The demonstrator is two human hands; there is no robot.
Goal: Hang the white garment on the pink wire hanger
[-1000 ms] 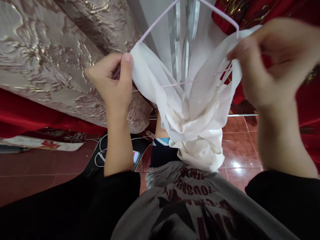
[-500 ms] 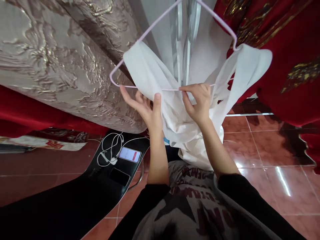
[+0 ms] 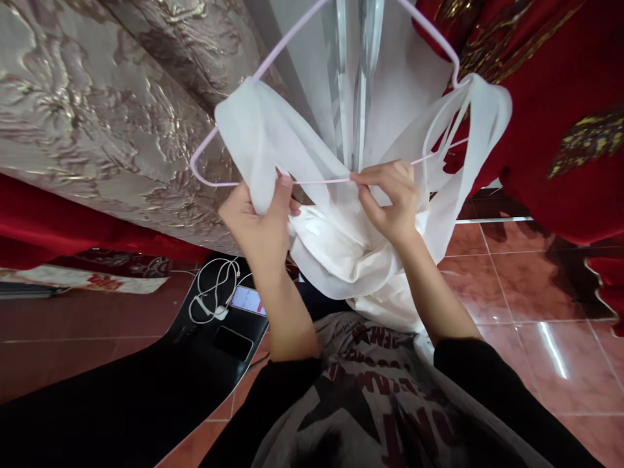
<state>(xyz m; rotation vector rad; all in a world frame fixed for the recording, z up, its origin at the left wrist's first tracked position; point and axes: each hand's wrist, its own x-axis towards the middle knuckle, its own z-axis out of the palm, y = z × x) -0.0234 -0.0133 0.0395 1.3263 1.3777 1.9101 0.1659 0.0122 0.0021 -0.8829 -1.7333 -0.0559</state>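
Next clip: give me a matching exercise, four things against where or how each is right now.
Things:
1 left hand
2 right hand
3 lit phone
4 white garment

States:
A on the black surface, beside white earphones
B pinching the hanger at its lower bar
C draped over the hanger
D gripping a fold of the garment

Pairs: 1-D, 2-B, 3-A, 4-C
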